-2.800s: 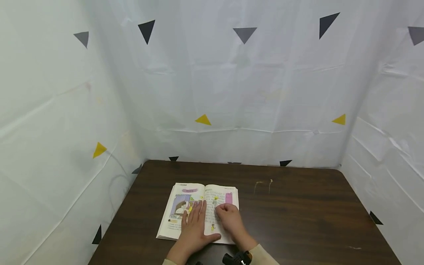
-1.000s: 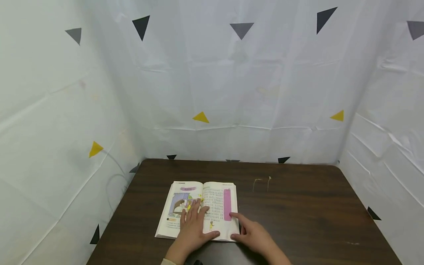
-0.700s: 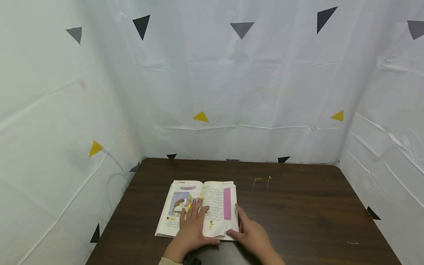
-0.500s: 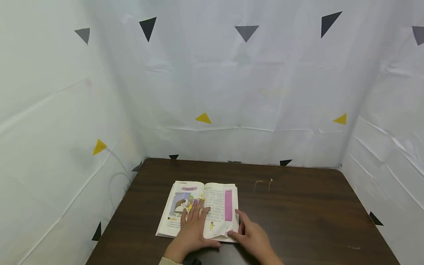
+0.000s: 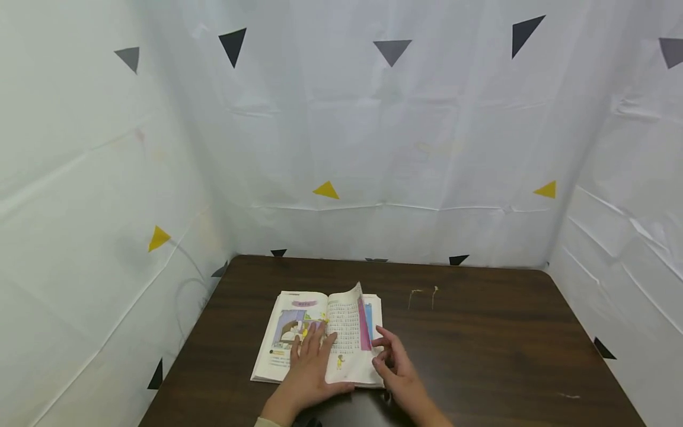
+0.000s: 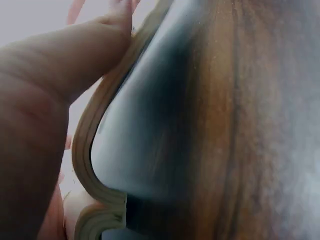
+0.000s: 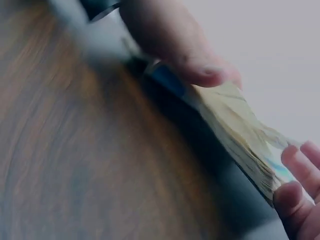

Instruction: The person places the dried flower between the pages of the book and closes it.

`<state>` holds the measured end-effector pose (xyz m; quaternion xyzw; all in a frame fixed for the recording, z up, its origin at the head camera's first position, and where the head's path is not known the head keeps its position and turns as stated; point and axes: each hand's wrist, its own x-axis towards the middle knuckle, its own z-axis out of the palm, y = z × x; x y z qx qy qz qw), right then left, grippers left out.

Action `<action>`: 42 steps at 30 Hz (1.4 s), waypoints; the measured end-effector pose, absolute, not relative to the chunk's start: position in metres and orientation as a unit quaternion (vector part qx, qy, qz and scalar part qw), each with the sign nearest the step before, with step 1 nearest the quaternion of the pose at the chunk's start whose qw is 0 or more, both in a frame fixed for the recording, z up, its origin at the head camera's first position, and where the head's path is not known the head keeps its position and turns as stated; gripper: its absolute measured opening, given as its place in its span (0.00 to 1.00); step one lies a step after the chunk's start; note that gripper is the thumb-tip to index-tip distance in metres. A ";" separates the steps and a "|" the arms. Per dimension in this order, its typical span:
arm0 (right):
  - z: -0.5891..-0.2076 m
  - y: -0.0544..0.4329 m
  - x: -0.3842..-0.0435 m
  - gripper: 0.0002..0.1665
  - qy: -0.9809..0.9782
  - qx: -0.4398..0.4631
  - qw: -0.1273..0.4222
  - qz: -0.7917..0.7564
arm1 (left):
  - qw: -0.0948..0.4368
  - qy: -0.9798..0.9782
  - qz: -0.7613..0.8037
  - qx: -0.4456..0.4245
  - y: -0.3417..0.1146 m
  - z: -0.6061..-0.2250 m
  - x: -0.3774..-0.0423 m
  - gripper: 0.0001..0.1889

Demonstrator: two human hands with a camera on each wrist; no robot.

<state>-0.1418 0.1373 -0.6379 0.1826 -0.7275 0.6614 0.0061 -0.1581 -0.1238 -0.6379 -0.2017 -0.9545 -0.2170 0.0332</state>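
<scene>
An open book (image 5: 363, 370) with colour pictures and print lies on the dark wooden table. My left hand (image 5: 309, 370) rests spread across its middle, fingers on the left page and thumb along the bottom edge. In the left wrist view that thumb (image 6: 85, 50) lies over the bottom edge of the pages (image 6: 85, 145). One right-hand leaf (image 5: 344, 326) stands curled up, its far corner highest, showing a blue strip on the page beneath. My right hand (image 5: 397, 370) is at the leaf's right edge, fingers bent and apart, fingertips at the edge. In the right wrist view its fingertips (image 7: 300, 162) meet the leaf.
The brown table (image 5: 480, 344) extends to the right of the book, with light scratch marks (image 5: 424, 293) on it. White sheeting (image 5: 427, 148) with black, grey and yellow triangles hangs behind and at both sides.
The right hand has gone from lying over the right page to its outer edge. The leaf's lower corner buckled first; now its outer edge is lifted. The left hand stays on the book.
</scene>
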 end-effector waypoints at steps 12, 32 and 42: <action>-0.640 0.141 -0.147 0.35 -0.677 0.065 -0.090 0.727 | 0.041 -0.940 -0.252 -0.228 -0.136 -0.636 -0.158 0.46; -0.640 0.138 -0.147 0.27 -0.727 0.076 -0.106 0.674 | 0.220 -0.933 -0.274 -0.075 -0.157 -0.615 -0.144 0.55; -0.641 0.139 -0.147 0.20 -0.771 0.124 -0.082 0.619 | 0.077 -0.981 -0.172 0.040 -0.151 -0.589 -0.141 0.22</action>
